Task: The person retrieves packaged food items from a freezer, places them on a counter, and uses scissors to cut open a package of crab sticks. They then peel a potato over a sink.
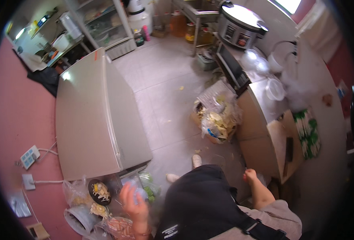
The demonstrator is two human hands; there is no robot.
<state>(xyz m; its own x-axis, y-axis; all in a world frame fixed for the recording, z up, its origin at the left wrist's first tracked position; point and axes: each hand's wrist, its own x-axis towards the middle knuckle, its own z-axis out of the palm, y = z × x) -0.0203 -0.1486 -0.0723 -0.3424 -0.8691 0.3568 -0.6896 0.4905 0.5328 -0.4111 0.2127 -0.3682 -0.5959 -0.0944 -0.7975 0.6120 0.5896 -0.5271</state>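
My left hand (134,201) is raised at the lower left, blurred, with its fingers apart and nothing visibly held. Just behind it is a pale bluish item, too blurred to name, beside green leafy vegetables (149,192) in clear plastic. Left of that hand, a dark bowl (96,200) holds pale cut food strips. A clear bag of pinkish sausage-like food (120,226) lies near my wrist. My right hand (249,175) hangs at my other side, fingers curled, near the brown side panel of a counter (256,135). I see nothing in it.
A large chest freezer (84,120) stands ahead on the left. Over on the right, a bin with a plastic liner (220,120) overflows with vegetable scraps. A cleaver (289,150) lies on a wooden board (295,162). Farther back is a big electric cooker (238,28). Scraps dot the tiled floor (162,105).
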